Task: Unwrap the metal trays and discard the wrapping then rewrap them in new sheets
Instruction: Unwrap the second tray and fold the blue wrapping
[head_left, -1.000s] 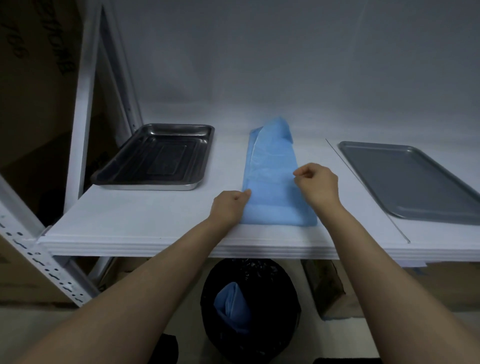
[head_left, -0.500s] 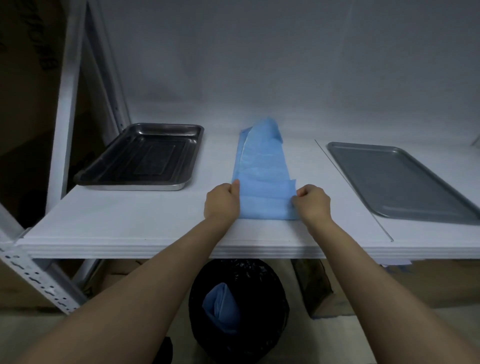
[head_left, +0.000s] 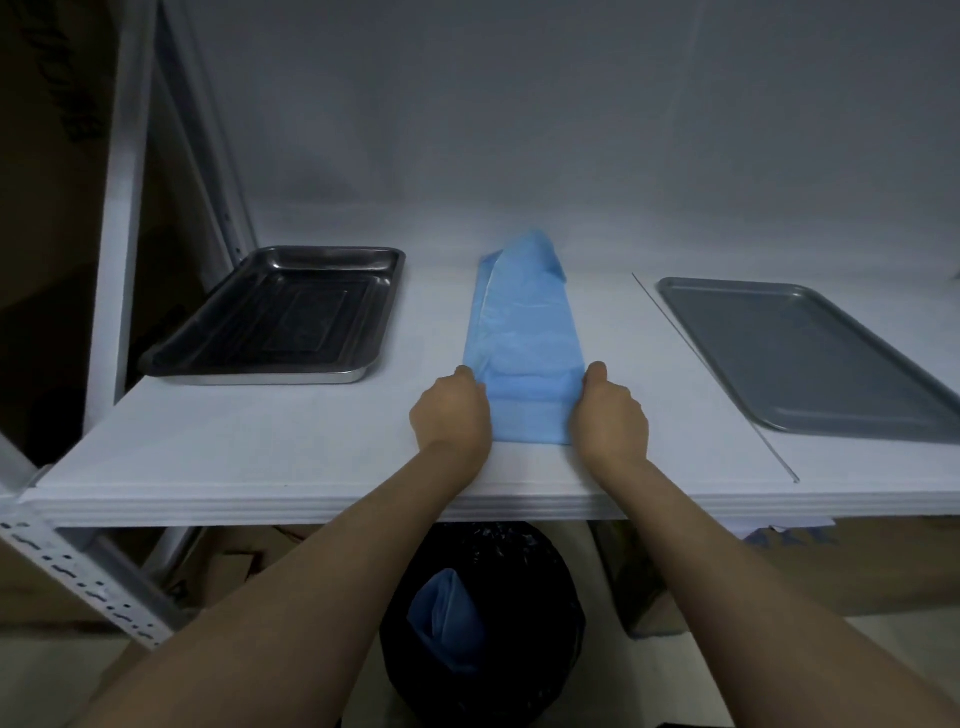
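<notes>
Two hands at the near end of a folded blue sheet (head_left: 524, 332), one on each long edge. Left hand (head_left: 452, 410) at the left edge, right hand (head_left: 610, 415) at the right edge, backs of both hands up. Fingers (head_left: 466, 374) of both hands curled in and pinching the sheet's side edges; fingertips are tucked under the hands, so the exact hold cannot be told.

Sheet lies as a long narrow strip on the white shelf (head_left: 260, 452), running from near the front edge toward the wall (head_left: 519, 130). Far end rumpled and standing up a little. Near end flat, with cross folds showing between the hands.

Deep metal tray (head_left: 275, 317) sits bare to the left of the sheet, well apart from it, dark and shiny inside, raised rim. Flat grey tray (head_left: 800, 353) sits bare to the right, also well apart, its right end cut off by the frame edge. Thin seam line in the shelf runs between the sheet and the flat tray.

Below the shelf, between the forearms: black bin (head_left: 545, 597) with a bag liner, crumpled blue wrapping (head_left: 447, 629) inside it. White rack upright (head_left: 119, 260) at left; perforated rail (head_left: 78, 571) slants down at lower left. Lighting dim throughout.
</notes>
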